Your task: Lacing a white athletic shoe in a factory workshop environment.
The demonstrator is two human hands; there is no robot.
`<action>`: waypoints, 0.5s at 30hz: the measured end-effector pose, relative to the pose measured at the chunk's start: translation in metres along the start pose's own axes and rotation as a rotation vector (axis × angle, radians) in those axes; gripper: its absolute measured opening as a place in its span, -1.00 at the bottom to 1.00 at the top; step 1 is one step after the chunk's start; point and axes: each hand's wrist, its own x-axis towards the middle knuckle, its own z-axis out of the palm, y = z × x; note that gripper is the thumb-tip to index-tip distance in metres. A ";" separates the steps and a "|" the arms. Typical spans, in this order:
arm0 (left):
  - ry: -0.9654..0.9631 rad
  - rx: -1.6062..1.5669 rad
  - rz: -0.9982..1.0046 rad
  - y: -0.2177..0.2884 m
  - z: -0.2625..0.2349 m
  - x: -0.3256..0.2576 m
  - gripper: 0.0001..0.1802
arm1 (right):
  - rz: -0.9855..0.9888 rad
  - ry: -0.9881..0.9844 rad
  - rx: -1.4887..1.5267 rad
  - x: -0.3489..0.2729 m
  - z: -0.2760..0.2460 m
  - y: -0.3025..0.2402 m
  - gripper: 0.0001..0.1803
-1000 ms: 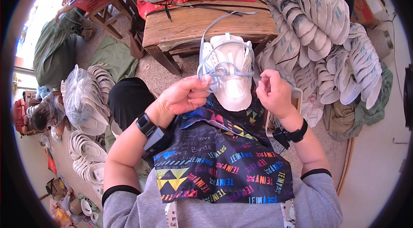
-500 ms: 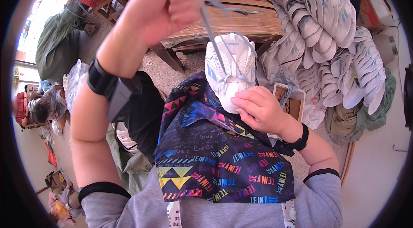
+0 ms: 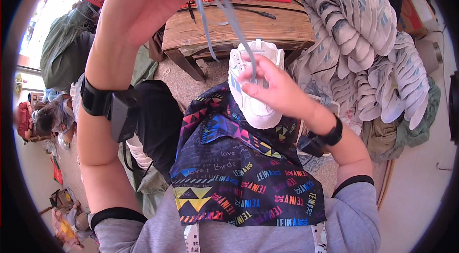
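**Lace pulled high over a white shoe**

The person sits with a white shoe resting on a dark, brightly patterned cloth spread across the lap. The shoe points away from the body, its toe toward the wooden counter just ahead.

The left hand is raised well above the shoe, near the top of the view, with its fingers closed on a grey lace. The lace runs down from that grip in two strands; one reaches the top of the shoe, and a looser end hangs beside it over the edge of the counter.

The right hand sits low, right over the shoe's upper. Its fingers are half curled and pinch the lace where it meets the shoe, so both hands are clamped on the same lace, one high, one low, well apart.

Each wrist carries a black band with a small black box.

Behind the counter and off to the right lie heaps of pale shoe soles, stacked in overlapping rows. On the far left another person sits low on the floor amid more piled soles.
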 end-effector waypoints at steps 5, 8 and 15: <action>0.546 -0.456 0.104 0.012 -0.115 -0.057 -0.69 | 0.348 -0.160 0.508 0.057 -0.073 -0.025 -0.69; 0.717 -0.894 0.066 0.030 -0.235 -0.143 -0.74 | 0.400 0.104 0.831 0.063 -0.132 -0.020 -0.72; 1.116 -0.981 0.432 0.096 -0.422 -0.351 -0.73 | 0.678 0.747 0.723 0.017 -0.350 0.045 -0.65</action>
